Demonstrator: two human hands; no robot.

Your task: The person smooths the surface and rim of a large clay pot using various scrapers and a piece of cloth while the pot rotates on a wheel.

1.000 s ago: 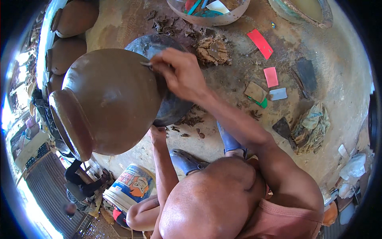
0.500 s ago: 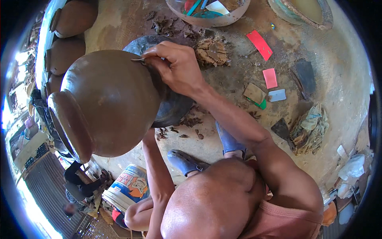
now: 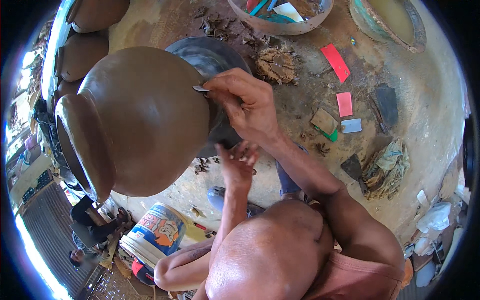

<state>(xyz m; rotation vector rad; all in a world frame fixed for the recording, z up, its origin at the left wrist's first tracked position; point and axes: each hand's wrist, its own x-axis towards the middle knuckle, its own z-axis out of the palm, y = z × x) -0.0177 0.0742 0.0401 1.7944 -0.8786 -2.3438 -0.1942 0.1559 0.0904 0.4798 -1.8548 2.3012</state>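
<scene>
At the left edge, some smaller brown pots (image 3: 82, 57) stand in a row on the floor (image 3: 425, 115); below them in the view, another person (image 3: 82, 250) sits farther off; next comes the big brown pot (image 3: 145, 125), which fills the left half of the view, its wide mouth turned toward the left and its base side toward the dark round wheel (image 3: 207, 55); under the pot in the view is a blue and white bucket (image 3: 160, 227); the left hand (image 3: 237, 164) is just beside the wheel, to the right of the pot, open with the fingers spread and a little blurred, and I see nothing in it; the right hand (image 3: 247, 102) is above it in the view, closed, gripping between thumb and fingers a thin shiny piece (image 3: 200, 88), which appears to touch the side of the pot near its base; further right lies a lump of clay (image 3: 277, 65), near a bowl (image 3: 287, 27) with small coloured things inside; then come a tan piece (image 3: 324, 121) over a green one, a red strip (image 3: 335, 62), a pink piece (image 3: 344, 104) and a pale card (image 3: 351, 125); at the right are a crumpled cloth (image 3: 389, 172) and a basin (image 3: 419, 37) of cloudy water.
</scene>
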